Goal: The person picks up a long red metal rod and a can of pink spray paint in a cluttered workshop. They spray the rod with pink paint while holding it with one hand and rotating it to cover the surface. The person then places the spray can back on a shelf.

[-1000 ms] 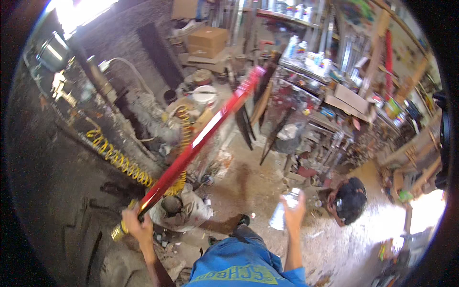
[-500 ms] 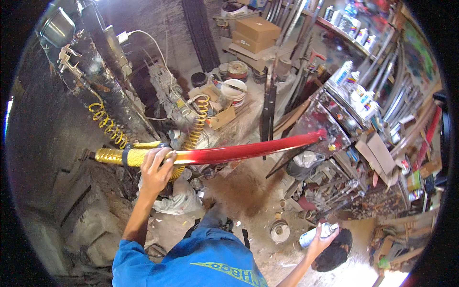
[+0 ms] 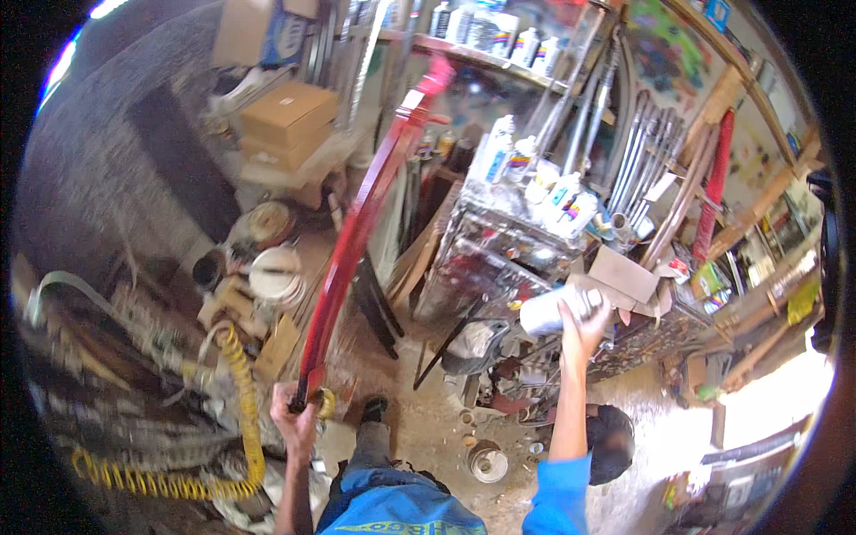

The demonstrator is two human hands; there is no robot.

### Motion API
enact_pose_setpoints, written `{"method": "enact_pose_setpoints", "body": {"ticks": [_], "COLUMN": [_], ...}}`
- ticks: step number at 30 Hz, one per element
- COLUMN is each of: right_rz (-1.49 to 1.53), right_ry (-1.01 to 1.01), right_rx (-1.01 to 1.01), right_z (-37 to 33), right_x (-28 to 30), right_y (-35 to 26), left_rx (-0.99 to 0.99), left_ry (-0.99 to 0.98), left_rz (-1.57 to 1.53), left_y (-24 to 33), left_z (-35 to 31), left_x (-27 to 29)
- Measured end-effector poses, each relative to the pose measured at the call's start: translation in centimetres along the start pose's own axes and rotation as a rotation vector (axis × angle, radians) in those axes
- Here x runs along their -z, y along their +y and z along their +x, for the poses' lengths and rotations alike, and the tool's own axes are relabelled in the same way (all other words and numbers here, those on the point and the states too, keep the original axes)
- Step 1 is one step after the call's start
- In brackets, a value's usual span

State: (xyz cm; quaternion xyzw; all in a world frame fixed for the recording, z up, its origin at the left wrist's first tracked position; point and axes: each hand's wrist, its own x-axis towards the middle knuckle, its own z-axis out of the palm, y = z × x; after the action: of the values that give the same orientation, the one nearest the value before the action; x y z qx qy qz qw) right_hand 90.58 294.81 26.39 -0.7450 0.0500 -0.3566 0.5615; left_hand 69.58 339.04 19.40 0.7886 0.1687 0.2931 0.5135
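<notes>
My left hand [image 3: 294,419], at the lower left, is wrapped round the lower end of a long, slightly curved red scabbard-like piece [image 3: 357,227]. It slants steeply up and to the right from my fist, glossy red along its length and a paler pinkish red at the tip. A bit of gold shows beside the fist; the rest of that end is hidden. On the right, my raised right hand [image 3: 584,323] grips a white spray can [image 3: 551,310], tilted over with its top toward my fingers. The can and the red piece are well apart.
A paint-stained cabinet [image 3: 477,254] bearing several bottles stands ahead, with metal tubes [image 3: 629,160] leaning behind it. Cardboard boxes [image 3: 290,116] and a white bucket [image 3: 276,272] are at the left. A coiled yellow hose [image 3: 245,410] hangs lower left. Another person's head [image 3: 611,446] is low at right.
The scabbard-like piece has swung from nearly level to steeply slanted, my left hand now at its low end. My right hand has lifted the spray can. The view has turned right.
</notes>
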Motion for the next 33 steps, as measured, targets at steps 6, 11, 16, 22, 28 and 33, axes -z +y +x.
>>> {"method": "enact_pose_setpoints", "body": {"ticks": [6, 11, 16, 22, 28, 33], "right_rz": [-0.261, -0.525, -0.598, -0.657, -0.37, -0.256], "right_ry": [0.02, 0.008, -0.017, -0.059, -0.3, -1.224], "right_rx": [0.004, -0.09, -0.074, -0.021, 0.134, -0.427], "right_z": [19.5, 25.6, 26.8, 24.9, 13.3, -5.7], "right_x": [-16.7, -25.2, -28.7, -29.0, -20.4, -5.9], "right_y": [3.7, 6.0, 7.9, 6.8, 1.4, 0.9], "left_rx": [0.241, 0.302, 0.418, 0.313, 0.279, 0.167], "left_ry": [0.029, -0.011, 0.042, -0.111, -0.3, -0.449], "left_rz": [-0.547, -0.58, -0.586, -0.241, -0.5, -0.575], "left_y": [0.2, -1.3, -3.5, -4.8, -1.6, 0.1], "left_z": [9.3, 14.3, 15.7, 15.8, 14.3, 9.3], "left_x": [-9.8, -12.7, -12.8, -11.4, -10.3, -11.0]}}
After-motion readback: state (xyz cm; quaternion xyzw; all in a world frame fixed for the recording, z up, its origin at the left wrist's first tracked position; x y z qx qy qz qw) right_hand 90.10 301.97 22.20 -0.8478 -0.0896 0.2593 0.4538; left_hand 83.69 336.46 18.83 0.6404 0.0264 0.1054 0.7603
